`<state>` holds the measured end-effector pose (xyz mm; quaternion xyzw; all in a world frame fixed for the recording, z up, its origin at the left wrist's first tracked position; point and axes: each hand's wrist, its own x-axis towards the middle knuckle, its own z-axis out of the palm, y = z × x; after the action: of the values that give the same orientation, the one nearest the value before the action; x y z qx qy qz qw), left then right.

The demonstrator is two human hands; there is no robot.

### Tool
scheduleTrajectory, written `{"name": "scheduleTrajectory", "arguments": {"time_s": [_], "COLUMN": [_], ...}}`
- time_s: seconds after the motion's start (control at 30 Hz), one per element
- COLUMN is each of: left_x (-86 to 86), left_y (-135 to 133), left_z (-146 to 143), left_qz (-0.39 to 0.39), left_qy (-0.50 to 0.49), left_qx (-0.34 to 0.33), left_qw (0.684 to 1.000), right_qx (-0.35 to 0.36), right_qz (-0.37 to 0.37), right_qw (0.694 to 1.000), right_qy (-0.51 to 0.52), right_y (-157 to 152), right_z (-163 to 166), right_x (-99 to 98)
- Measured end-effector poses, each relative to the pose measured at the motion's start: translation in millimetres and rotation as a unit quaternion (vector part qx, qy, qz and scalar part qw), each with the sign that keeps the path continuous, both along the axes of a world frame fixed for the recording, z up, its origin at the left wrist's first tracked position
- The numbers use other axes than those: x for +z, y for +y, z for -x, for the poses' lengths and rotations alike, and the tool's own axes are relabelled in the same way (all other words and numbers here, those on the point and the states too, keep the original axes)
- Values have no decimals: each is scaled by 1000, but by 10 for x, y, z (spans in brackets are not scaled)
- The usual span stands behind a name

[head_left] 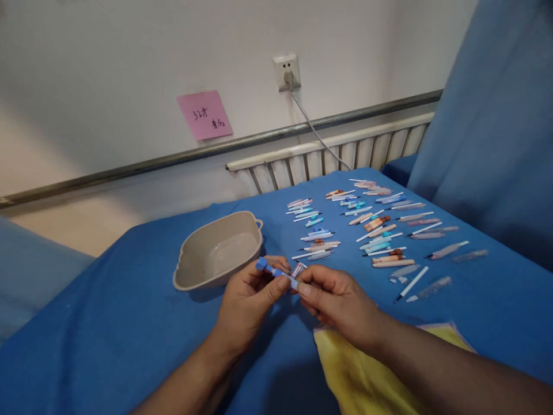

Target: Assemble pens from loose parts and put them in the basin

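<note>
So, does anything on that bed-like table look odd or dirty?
Two things: the yellow cloth near the right forearm has brownish patches, possibly stains or shadow; and small white scraps lie among the otherwise neatly grouped pen-like pieces. I can't tell whether anything broke.

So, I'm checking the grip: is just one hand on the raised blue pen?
No, the left hand and right hand both hold the blue pen by their fingers.

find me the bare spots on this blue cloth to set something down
Widest: the blue cloth left of the basin, down to the left forearm. Smaller: the shaded strip between that forearm and the yellow cloth. Crowded: beyond the right hand, where rows of pens lie, and the middle, where it and the left hand hold a blue pen.
</note>
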<state>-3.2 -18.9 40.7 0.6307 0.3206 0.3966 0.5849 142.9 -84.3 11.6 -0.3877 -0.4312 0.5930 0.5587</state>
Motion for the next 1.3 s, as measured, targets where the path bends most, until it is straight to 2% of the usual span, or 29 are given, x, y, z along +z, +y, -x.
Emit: {"name": "scheduleTrajectory", "arguments": {"time_s": [0.17,0.3,0.43,0.53,0.7,0.83,0.93,1.03,1.3], "left_x": [8,4,11,4,-17,-12,-17,-45,-98], "left_y": [-29,-40,-59,-55,-32,-31,-26,-28,-42], "left_z": [-11,1,11,6,-16,-4,32,54,-7], "left_qz": [1,0,39,87,78,85,98,101,56], "left_qy": [2,3,2,-50,-87,-93,-94,-84,-50], "left_qx": [-26,-36,-30,-13,12,-17,-65,-88,-26], "left_qw": [1000,999,999,995,993,992,989,987,997], "right_qx": [29,29,23,20,24,50,88,104,17], "right_qz": [47,38,20,16,12,36,48,41,-10], "right_qw": [998,998,999,999,999,997,990,987,999], "right_qy": [32,29,27,21,19,55,96,115,31], "right_y": [6,-1,-7,-10,3,14,9,1,18], "right_z": [-20,-28,-23,-17,-7,-6,-11,-24,-24], "right_x": [10,28,25,20,-2,-36,-54,-45,-38]}}
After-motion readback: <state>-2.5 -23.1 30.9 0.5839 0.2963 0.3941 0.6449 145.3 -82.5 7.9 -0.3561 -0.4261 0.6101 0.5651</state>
